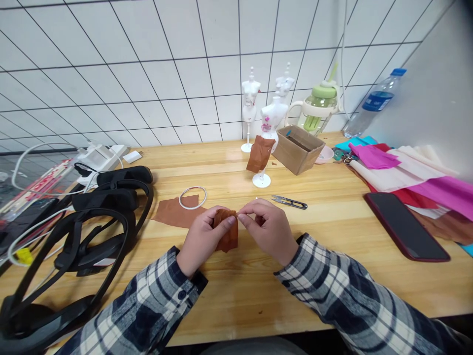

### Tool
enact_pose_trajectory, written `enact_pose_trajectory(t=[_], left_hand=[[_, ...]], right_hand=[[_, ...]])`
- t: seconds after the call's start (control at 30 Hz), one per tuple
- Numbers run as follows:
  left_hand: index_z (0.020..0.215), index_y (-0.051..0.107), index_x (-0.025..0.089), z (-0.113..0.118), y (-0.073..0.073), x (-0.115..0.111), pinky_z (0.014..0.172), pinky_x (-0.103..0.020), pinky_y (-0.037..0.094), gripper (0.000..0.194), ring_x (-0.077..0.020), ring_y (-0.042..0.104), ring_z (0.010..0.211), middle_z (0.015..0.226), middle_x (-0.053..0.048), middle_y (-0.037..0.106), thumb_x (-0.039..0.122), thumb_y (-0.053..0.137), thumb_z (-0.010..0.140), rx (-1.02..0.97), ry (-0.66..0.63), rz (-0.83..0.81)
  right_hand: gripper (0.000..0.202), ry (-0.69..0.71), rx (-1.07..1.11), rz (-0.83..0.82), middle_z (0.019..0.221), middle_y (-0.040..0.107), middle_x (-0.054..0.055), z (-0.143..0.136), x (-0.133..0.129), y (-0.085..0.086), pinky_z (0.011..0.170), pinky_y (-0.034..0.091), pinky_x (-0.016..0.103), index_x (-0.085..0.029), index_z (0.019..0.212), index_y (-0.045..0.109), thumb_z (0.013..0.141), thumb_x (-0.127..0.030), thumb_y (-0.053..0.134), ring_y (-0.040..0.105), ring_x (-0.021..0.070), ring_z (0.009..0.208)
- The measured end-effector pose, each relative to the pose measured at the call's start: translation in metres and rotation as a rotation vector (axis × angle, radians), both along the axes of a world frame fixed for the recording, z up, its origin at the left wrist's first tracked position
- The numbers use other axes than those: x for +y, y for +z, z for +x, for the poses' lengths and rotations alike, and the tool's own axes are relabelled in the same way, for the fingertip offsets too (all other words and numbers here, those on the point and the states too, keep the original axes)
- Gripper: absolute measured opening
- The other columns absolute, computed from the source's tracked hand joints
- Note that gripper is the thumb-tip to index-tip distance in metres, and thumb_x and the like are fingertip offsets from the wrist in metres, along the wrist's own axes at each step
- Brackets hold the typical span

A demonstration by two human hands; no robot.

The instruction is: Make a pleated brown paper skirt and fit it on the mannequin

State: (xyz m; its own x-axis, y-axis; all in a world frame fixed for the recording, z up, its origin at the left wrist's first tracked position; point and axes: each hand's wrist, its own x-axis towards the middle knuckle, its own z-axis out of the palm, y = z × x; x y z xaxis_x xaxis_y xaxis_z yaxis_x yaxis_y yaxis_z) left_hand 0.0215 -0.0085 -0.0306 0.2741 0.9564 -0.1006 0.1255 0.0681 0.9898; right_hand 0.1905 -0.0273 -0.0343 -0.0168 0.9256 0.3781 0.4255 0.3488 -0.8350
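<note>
My left hand (204,231) is closed on a small piece of brown cloth (227,237), which is gathered between thumb and fingers and hangs down below them. Right at the cloth's upper right edge, my right hand (266,226) is pinched, thumb against forefinger. Whatever it pinches is too small to make out. A flat brown cloth piece (173,212) lies on the table beyond my left hand, with a thin pale ring (181,198) resting partly on it. Thread snips (290,202) lie just beyond my right hand.
Small white dress forms (271,118) stand at the back, one draped with brown cloth (260,153). A cardboard box (298,150), a green-lidded jug (320,106) and a water bottle (377,103) are nearby. Coloured fabrics (410,172) and a phone (406,224) lie right; black headsets (107,222) left.
</note>
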Motion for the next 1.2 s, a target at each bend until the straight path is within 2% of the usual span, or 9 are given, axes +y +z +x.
enact_pose_trajectory(t=[0.2, 0.33, 0.4, 0.53, 0.7, 0.87, 0.97, 1.07, 1.2], left_hand=[[0.081, 0.061, 0.014, -0.004, -0.005, 0.003, 0.056, -0.021, 0.040, 0.028, -0.0096, 0.049, 0.059, 0.067, 0.002, 0.057, 0.040, 0.070, 0.079, -0.025, -0.019, -0.028], [0.082, 0.059, 0.015, -0.005, -0.007, 0.004, 0.057, -0.021, 0.041, 0.028, -0.0097, 0.049, 0.061, 0.069, 0.002, 0.057, 0.041, 0.068, 0.080, -0.041, -0.027, -0.043], [0.082, 0.059, 0.015, -0.005, -0.007, 0.004, 0.057, -0.021, 0.041, 0.028, -0.0100, 0.049, 0.061, 0.069, 0.002, 0.057, 0.041, 0.068, 0.081, -0.032, -0.039, -0.041], [0.081, 0.060, 0.014, -0.004, -0.003, 0.002, 0.055, -0.021, 0.040, 0.027, -0.0101, 0.048, 0.061, 0.068, 0.002, 0.057, 0.040, 0.068, 0.080, 0.019, -0.044, -0.011], [0.081, 0.061, 0.014, -0.003, 0.001, 0.001, 0.055, -0.021, 0.040, 0.025, -0.0100, 0.048, 0.060, 0.068, 0.002, 0.056, 0.039, 0.068, 0.079, 0.046, -0.037, -0.001], [0.080, 0.060, 0.015, -0.003, 0.002, 0.001, 0.055, -0.023, 0.041, 0.025, -0.0114, 0.050, 0.060, 0.066, 0.001, 0.057, 0.039, 0.066, 0.080, 0.081, -0.021, 0.028], [0.079, 0.060, 0.015, -0.002, 0.002, -0.001, 0.056, -0.024, 0.042, 0.025, -0.0122, 0.050, 0.059, 0.066, 0.000, 0.058, 0.039, 0.065, 0.080, 0.118, -0.013, 0.069], [0.078, 0.061, 0.015, -0.001, 0.002, -0.001, 0.058, -0.024, 0.042, 0.024, -0.0121, 0.050, 0.061, 0.066, 0.000, 0.058, 0.038, 0.066, 0.079, 0.141, -0.008, 0.100], [0.079, 0.064, 0.014, -0.001, 0.003, -0.001, 0.059, -0.023, 0.042, 0.025, -0.0124, 0.050, 0.062, 0.068, 0.000, 0.059, 0.039, 0.068, 0.078, 0.131, -0.008, 0.099]], right_hand=[[0.017, 0.028, 0.051, -0.019, 0.083, 0.069, 0.004, 0.002, 0.003, -0.002, 0.060, 0.045, 0.025, -0.018, 0.085, 0.072, 0.088, -0.024, 0.057, 0.058, 0.0136, 0.072], [0.017, 0.022, 0.052, -0.035, 0.093, 0.068, 0.003, 0.002, 0.001, -0.001, 0.055, 0.044, 0.024, -0.019, 0.097, 0.071, 0.085, -0.026, 0.060, 0.050, 0.0089, 0.057], [0.015, 0.017, 0.050, -0.037, 0.090, 0.065, 0.002, 0.002, 0.000, 0.000, 0.050, 0.041, 0.024, -0.019, 0.091, 0.070, 0.081, -0.029, 0.066, 0.043, 0.0066, 0.050], [0.008, 0.018, 0.065, -0.065, 0.080, 0.061, 0.000, 0.001, 0.001, 0.000, 0.050, 0.039, 0.023, -0.019, 0.079, 0.069, 0.078, -0.026, 0.068, 0.041, 0.0064, 0.050], [0.007, 0.004, 0.085, -0.085, 0.079, 0.061, 0.000, 0.003, 0.003, -0.001, 0.050, 0.039, 0.023, -0.018, 0.080, 0.067, 0.080, -0.024, 0.064, 0.042, 0.0071, 0.051], [0.011, -0.056, -0.119, 0.090, 0.083, 0.064, 0.001, 0.002, -0.004, 0.004, 0.060, 0.043, 0.025, -0.020, 0.085, 0.068, 0.079, -0.029, 0.067, 0.052, 0.0109, 0.062], [0.010, -0.103, -0.210, 0.124, 0.082, 0.065, 0.001, 0.000, -0.007, 0.006, 0.064, 0.043, 0.026, -0.021, 0.082, 0.069, 0.081, -0.030, 0.065, 0.057, 0.0133, 0.070], [0.009, -0.118, -0.213, 0.112, 0.080, 0.065, 0.001, 0.000, -0.007, 0.005, 0.061, 0.042, 0.026, -0.022, 0.082, 0.070, 0.081, -0.028, 0.064, 0.055, 0.0119, 0.064], [0.009, -0.065, -0.121, 0.048, 0.075, 0.063, 0.001, 0.002, -0.003, 0.003, 0.056, 0.040, 0.026, -0.022, 0.082, 0.072, 0.081, -0.026, 0.063, 0.048, 0.0106, 0.056]])
